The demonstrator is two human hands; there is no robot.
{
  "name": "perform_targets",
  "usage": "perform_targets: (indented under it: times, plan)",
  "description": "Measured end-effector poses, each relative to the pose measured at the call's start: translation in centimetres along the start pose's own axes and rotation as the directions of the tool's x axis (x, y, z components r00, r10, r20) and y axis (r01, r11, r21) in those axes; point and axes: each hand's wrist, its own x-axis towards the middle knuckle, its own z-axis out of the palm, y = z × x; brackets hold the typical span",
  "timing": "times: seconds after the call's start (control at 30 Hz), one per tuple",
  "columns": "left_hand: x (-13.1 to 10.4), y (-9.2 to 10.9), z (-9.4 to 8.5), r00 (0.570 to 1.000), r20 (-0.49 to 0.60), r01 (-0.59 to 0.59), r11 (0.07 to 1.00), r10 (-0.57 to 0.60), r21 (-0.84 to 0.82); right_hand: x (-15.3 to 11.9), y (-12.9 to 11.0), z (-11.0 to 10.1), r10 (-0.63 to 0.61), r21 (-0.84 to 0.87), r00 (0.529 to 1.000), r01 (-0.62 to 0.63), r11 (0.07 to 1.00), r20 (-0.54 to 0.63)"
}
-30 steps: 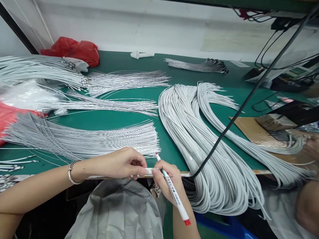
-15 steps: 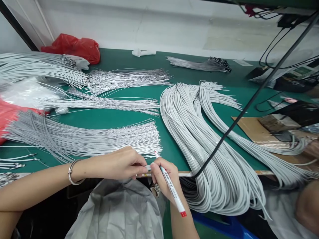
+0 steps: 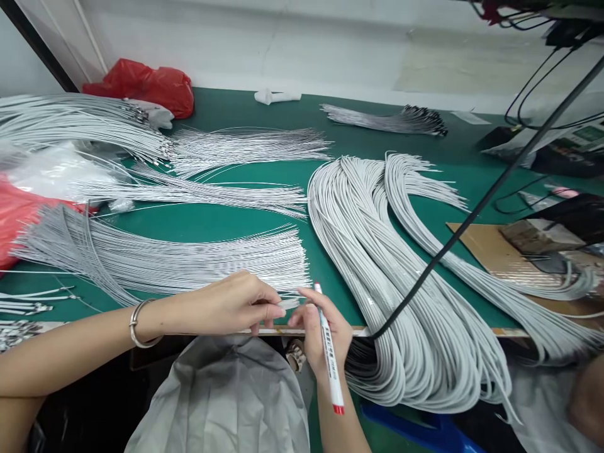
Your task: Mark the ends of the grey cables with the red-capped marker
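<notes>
My left hand (image 3: 250, 305) is closed in a pinch at the table's front edge, gripping a small whitish piece (image 3: 289, 303) that sticks out past the fingertips. Just to its right, my right hand (image 3: 325, 327) holds a white marker (image 3: 331, 362) with red ends, which lies across the palm with its red end toward me. The right thumb and forefinger are near the small piece, with a narrow gap between the hands. Behind my left hand a wide bundle of thin grey-white wires (image 3: 202, 258) lies on the green table (image 3: 165, 223).
A thick bundle of grey cables (image 3: 377, 264) hangs over the front edge at the right. A black cord (image 3: 438, 255) slants in front of it. Further wire bundles (image 3: 250, 148), red bags (image 3: 146, 88) and cardboard (image 3: 486, 251) lie around. Part of another person shows at lower right.
My right hand has moved slightly right, away from my left, and the marker has turned more upright. The view has shifted a little.
</notes>
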Motion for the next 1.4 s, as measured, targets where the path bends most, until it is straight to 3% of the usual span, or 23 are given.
perform_targets:
  times: [0.07, 0.17, 0.33, 0.43, 0.6, 0.73, 0.83, 0.9, 1.17, 1.23, 1.4]
  plan:
    - [-0.2, -0.1, -0.2, 0.999, 0.011, 0.031, 0.997, -0.031, -0.069, -0.3, 0.2, 0.0, -0.113, -0.041, 0.993, 0.112, 0.993, -0.014]
    - [-0.3, 0.0, -0.5, 0.997, 0.031, 0.070, 0.987, -0.066, -0.145, -0.5, 0.2, 0.2, -0.240, -0.087, 0.969, 0.244, 0.966, 0.055]
    - [-0.3, 0.2, -0.6, 0.997, 0.025, 0.077, 0.983, -0.074, -0.169, -0.7, -0.1, 1.4, -0.300, -0.166, 0.953, 0.291, 0.942, -0.034]
    - [-0.1, -0.1, -0.4, 0.998, 0.011, 0.069, 0.987, -0.068, -0.145, -1.1, 0.0, 1.9, -0.317, -0.235, 0.948, 0.306, 0.923, -0.010]
    - [0.1, -0.2, 0.0, 0.995, -0.009, 0.094, 0.989, -0.096, -0.115, -1.5, 0.3, 0.7, -0.265, -0.218, 0.963, 0.267, 0.938, 0.041]
    - [0.2, 0.6, 0.1, 0.997, 0.036, 0.073, 0.997, -0.071, -0.041, -0.2, 0.1, -1.6, -0.078, -0.065, 0.994, 0.083, 0.994, 0.076]
    - [0.3, 1.2, 0.2, 0.992, 0.121, 0.038, 0.999, -0.041, 0.026, 0.7, -0.5, -2.3, -0.039, -0.046, 0.956, 0.054, 0.997, 0.292]
    - [0.2, 1.3, 0.4, 0.988, 0.149, 0.026, 0.998, -0.035, 0.059, 0.8, -0.8, -2.0, -0.032, -0.074, 0.926, 0.064, 0.995, 0.376]
    - [-0.6, 0.1, 1.5, 0.993, 0.011, -0.112, 0.933, 0.115, 0.341, 0.4, -0.9, -1.1, -0.009, -0.109, 0.947, 0.046, 0.993, 0.320]
    - [-0.6, 0.1, 1.3, 0.997, 0.016, -0.077, 0.957, 0.076, 0.281, 0.3, -0.9, -1.1, -0.023, -0.117, 0.959, 0.059, 0.991, 0.281]
    - [-0.4, 0.4, 0.0, 0.990, 0.073, 0.126, 0.989, -0.120, -0.081, -0.4, -0.4, -0.8, -0.120, -0.105, 0.989, 0.129, 0.986, 0.086]
